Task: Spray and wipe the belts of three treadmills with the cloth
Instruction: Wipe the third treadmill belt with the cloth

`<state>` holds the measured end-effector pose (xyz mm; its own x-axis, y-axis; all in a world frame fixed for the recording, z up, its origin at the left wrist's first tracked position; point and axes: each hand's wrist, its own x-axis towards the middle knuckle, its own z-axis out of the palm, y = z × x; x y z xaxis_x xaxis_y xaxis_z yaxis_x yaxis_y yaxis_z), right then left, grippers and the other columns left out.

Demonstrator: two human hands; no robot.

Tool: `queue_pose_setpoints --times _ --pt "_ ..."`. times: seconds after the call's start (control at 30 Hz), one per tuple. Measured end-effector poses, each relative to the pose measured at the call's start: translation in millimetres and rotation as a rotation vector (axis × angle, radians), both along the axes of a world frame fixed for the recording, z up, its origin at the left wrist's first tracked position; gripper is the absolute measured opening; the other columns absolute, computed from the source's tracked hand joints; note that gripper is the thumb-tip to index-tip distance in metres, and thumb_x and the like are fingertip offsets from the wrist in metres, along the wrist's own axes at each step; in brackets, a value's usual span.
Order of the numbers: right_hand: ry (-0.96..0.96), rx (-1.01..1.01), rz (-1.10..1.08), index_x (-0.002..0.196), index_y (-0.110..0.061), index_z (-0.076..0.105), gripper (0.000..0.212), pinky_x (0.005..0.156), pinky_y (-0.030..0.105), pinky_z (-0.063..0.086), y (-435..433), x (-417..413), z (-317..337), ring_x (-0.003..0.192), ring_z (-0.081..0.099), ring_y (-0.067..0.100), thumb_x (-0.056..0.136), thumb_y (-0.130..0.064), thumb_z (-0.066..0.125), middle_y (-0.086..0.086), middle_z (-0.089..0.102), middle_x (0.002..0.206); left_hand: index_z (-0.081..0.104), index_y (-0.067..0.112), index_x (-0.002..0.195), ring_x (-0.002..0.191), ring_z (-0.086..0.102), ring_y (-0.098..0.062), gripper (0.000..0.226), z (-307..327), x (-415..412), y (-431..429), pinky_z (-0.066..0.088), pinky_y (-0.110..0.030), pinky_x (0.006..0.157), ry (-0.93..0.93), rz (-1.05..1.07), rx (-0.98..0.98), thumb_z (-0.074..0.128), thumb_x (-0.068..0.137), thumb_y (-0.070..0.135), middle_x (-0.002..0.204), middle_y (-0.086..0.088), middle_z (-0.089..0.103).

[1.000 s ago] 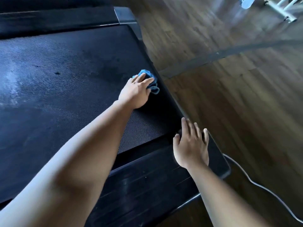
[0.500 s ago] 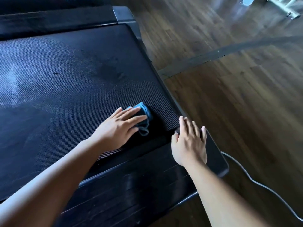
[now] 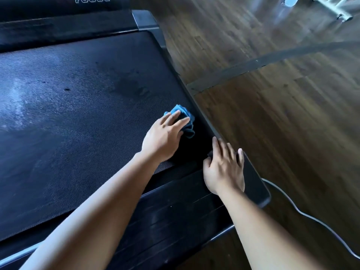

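Note:
A black treadmill belt [image 3: 78,106] fills the left of the head view, with pale damp streaks at its left. My left hand [image 3: 165,135] presses a bunched blue cloth [image 3: 185,115] flat onto the belt close to its right edge, fingers straight over the cloth. My right hand [image 3: 226,168] lies flat with fingers spread on the treadmill's black rear corner cover [image 3: 255,184], just right of the belt's end.
The treadmill's right side rail [image 3: 196,102] borders a dark wooden floor [image 3: 272,114]. A white cable [image 3: 311,221] snakes over the floor by the rear corner. A white metal frame [image 3: 337,8] stands at the far upper right.
My left hand first slid the cloth back toward the belt's rear end, then pushed it forward again along the right edge. My right hand has stayed on the rear corner.

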<state>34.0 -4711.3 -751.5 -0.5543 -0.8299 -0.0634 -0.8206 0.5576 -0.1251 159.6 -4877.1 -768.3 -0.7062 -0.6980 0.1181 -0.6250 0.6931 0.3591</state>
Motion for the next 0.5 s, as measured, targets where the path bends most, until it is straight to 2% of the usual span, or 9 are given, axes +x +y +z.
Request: queue_pose_setpoints --times 0.1,0.27,0.37,0.5 --pt "-0.021 0.019 -0.003 0.157 -0.022 0.014 0.066 0.122 0.046 -0.001 0.8 -2.9 0.4 0.149 0.017 0.021 0.095 -0.036 0.034 -0.001 0.024 0.162 0.052 0.031 0.142 0.138 0.044 -0.032 0.046 1.0 26.7 32.6 0.039 -0.047 0.112 0.011 0.012 -0.003 0.044 0.097 0.035 0.153 -0.003 0.045" --pt "-0.045 0.003 -0.017 0.157 -0.023 0.014 0.064 0.122 0.046 -0.001 1.7 -2.4 2.0 0.15 0.014 0.02 0.097 -0.033 0.034 -0.002 0.022 0.162 0.055 0.026 0.141 0.13 0.051 -0.034 0.044 5.2 68.7 63.5 0.044 -0.047 0.107 0.038 0.032 -0.067 0.048 0.097 0.028 0.148 -0.004 0.051" --pt "-0.081 -0.021 -0.019 0.156 -0.021 0.018 0.061 0.122 0.045 -0.002 3.8 -2.4 2.9 0.15 0.014 0.02 0.099 -0.032 0.035 0.0 0.023 0.162 0.059 0.022 0.137 0.122 0.055 -0.034 0.042 9.6 86.3 62.3 0.045 -0.044 0.107 0.101 0.073 -0.073 0.057 0.096 0.018 0.144 -0.005 0.054" --pt "-0.106 -0.097 -0.006 0.151 -0.019 0.034 0.054 0.121 0.048 0.003 6.6 2.2 3.8 0.147 0.024 0.021 0.099 -0.028 0.043 0.002 0.033 0.157 0.055 0.027 0.141 0.125 0.051 -0.029 0.047 20.7 114.9 57.2 0.047 -0.041 0.105 0.154 0.174 0.009 0.062 0.096 0.016 0.15 -0.001 0.048"
